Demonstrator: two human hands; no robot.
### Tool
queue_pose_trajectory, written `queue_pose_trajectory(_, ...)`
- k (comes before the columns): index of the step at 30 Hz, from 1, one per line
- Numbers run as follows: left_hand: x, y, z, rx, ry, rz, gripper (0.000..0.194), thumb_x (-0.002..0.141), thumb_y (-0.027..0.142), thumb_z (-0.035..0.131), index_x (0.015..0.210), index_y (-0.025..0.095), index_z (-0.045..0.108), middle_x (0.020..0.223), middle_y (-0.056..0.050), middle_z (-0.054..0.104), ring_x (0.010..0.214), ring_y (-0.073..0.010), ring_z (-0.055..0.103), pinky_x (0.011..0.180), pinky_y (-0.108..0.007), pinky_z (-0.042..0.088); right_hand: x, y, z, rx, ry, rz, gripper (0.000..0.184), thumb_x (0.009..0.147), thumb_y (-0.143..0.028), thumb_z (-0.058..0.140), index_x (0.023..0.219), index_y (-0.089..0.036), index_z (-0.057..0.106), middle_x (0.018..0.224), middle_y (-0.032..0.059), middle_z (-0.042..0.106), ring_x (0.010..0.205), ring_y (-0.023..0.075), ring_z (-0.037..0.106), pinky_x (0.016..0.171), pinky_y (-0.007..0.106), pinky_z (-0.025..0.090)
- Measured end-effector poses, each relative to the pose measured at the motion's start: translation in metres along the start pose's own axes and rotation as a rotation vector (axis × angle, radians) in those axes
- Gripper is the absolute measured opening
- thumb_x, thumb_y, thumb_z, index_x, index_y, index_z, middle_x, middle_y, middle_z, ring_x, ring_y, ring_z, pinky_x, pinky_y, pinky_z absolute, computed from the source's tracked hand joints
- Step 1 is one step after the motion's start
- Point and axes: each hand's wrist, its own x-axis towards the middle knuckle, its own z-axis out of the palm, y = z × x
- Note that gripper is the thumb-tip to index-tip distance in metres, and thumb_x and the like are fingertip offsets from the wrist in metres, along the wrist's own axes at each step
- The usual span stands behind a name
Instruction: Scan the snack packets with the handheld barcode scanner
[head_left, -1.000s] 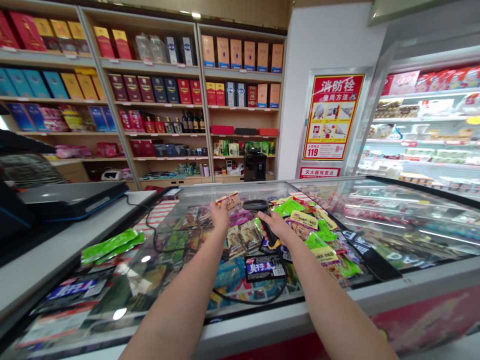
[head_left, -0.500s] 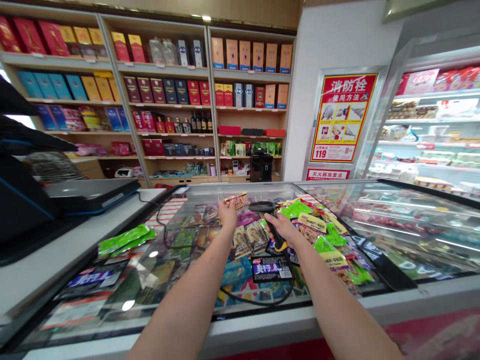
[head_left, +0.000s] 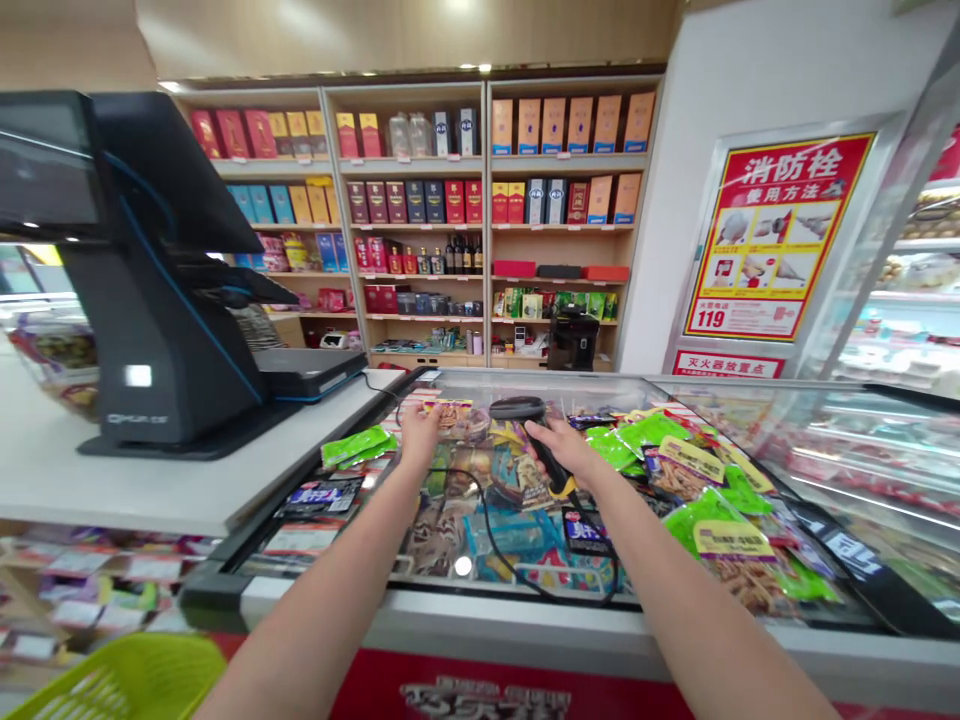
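The right grip is closed firmly, with the right hand (head_left: 566, 450) wrapped around the handle of a black handheld barcode scanner (head_left: 541, 438), its fingers curled over the handle and the scanner head pointing forward and to the left. A black coiled cable (head_left: 525, 581) drops from the scanner and loops across the glass lid of a chest freezer (head_left: 525, 382). The left hand (head_left: 418, 435) is raised over the lid with its fingers bunched together, close beside a small yellow-and-orange snack packet (head_left: 454, 415); whether the fingers pinch that packet cannot be told from this view. The packet sits at the far side of the freezer, between the two hands and just left of the scanner head. Green-and-yellow snack packets (head_left: 720, 530) spread across the right half of the freezer, and more green packets (head_left: 356, 447) lie near its left edge. To the left, a black point-of-sale terminal (head_left: 161, 290) stands on the white desk (head_left: 112, 485), and a lime-green basket (head_left: 124, 680) sits low at the lower-left corner. Behind the freezer, wooden shelves (head_left: 412, 170) hold boxed goods and bottles, and a red-and-yellow fire hydrant instruction poster (head_left: 772, 235) hangs on the white wall to the right.
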Motion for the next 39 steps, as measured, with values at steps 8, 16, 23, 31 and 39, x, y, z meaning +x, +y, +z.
queue_pose_trajectory(8, 0.018, -0.047, -0.137, 0.359, 0.134, -0.1, 0.033, 0.074, 0.039, 0.054, 0.094, 0.013, 0.062, 0.084, -0.01, 0.069, 0.078, -0.0235, 0.064, 0.071, -0.033, 0.048, 0.027, 0.015, 0.096, -0.009, -0.234, 0.061, 0.025, 0.085, -0.041, 0.056, 0.083, -0.02, 0.045, 0.051, -0.0067, 0.054, 0.035, 0.0073, 0.048, 0.034, 0.017, 0.04)
queue_pose_trajectory(16, 0.006, -0.041, -0.176, 0.77, 0.039, -0.159, 0.041, 0.081, 0.042, 0.048, 0.112, 0.017, 0.058, 0.113, -0.017, 0.064, 0.11, -0.036, 0.057, 0.089, -0.054, 0.042, 0.033, 0.029, 0.153, -0.011, -0.347, 0.131, 0.021, 0.087, -0.037, 0.057, 0.083, -0.019, 0.047, 0.049, -0.0071, 0.052, 0.035, 0.007, 0.048, 0.036, 0.016, 0.039)
queue_pose_trajectory(23, -0.009, -0.021, -0.131, 0.747, 0.007, 0.115, 0.037, 0.081, 0.033, 0.049, 0.113, 0.017, 0.058, 0.124, -0.016, 0.057, 0.116, -0.0313, 0.052, 0.093, -0.047, 0.042, 0.031, 0.023, 0.133, 0.001, -0.294, 0.092, 0.019, 0.087, -0.036, 0.056, 0.083, -0.019, 0.048, 0.051, -0.0068, 0.053, 0.035, 0.0076, 0.048, 0.035, 0.018, 0.041)
queue_pose_trajectory(31, -0.09, 0.032, 0.003, 0.59, -0.555, 0.398, 0.02, 0.079, 0.028, 0.056, 0.093, 0.019, 0.067, 0.106, -0.008, 0.066, 0.104, -0.0224, 0.059, 0.087, -0.033, 0.044, -0.003, 0.012, 0.036, 0.005, -0.045, -0.003, 0.028, 0.082, -0.044, 0.059, 0.078, -0.018, 0.048, 0.051, -0.0072, 0.052, 0.035, 0.0062, 0.046, 0.034, 0.017, 0.04)
queue_pose_trajectory(39, -0.165, 0.065, 0.07, 0.742, -1.041, 0.526, 0.043, 0.048, 0.038, 0.081, 0.085, 0.02, 0.069, 0.107, -0.01, 0.064, 0.101, -0.0291, 0.059, 0.081, -0.035, 0.045, -0.047, 0.003, -0.059, 0.052, 0.24, -0.015, 0.032, 0.081, -0.045, 0.062, 0.073, -0.02, 0.044, 0.05, -0.0065, 0.053, 0.034, 0.007, 0.046, 0.032, 0.018, 0.039)
